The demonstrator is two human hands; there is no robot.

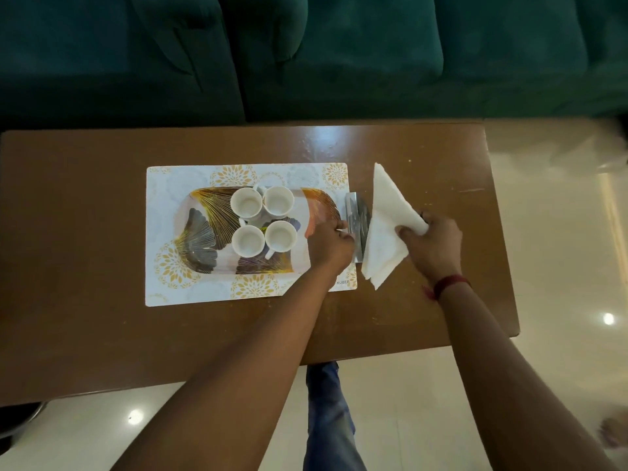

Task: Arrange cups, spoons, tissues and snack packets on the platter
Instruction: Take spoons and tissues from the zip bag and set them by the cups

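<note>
A leaf-patterned platter [200, 229] lies on a white floral placemat [163, 185]. Several white cups [246, 202] stand in a tight square near its middle. At the platter's right end a shiny metal tissue holder [353, 212] stands upright. My left hand [331, 244] rests against the holder's left side, fingers curled on it. My right hand [431, 244] grips a stack of folded white tissues [385, 212] by its right corner, and the stack leans against the holder's right side. No spoons or snack packets are visible.
The brown wooden table [102, 232] ends close to the right of my right hand. A dark green sofa [306, 56] runs along the far side. Glossy cream floor [560, 232] lies to the right, and my jeans-clad leg [326, 419] shows below the table's near edge.
</note>
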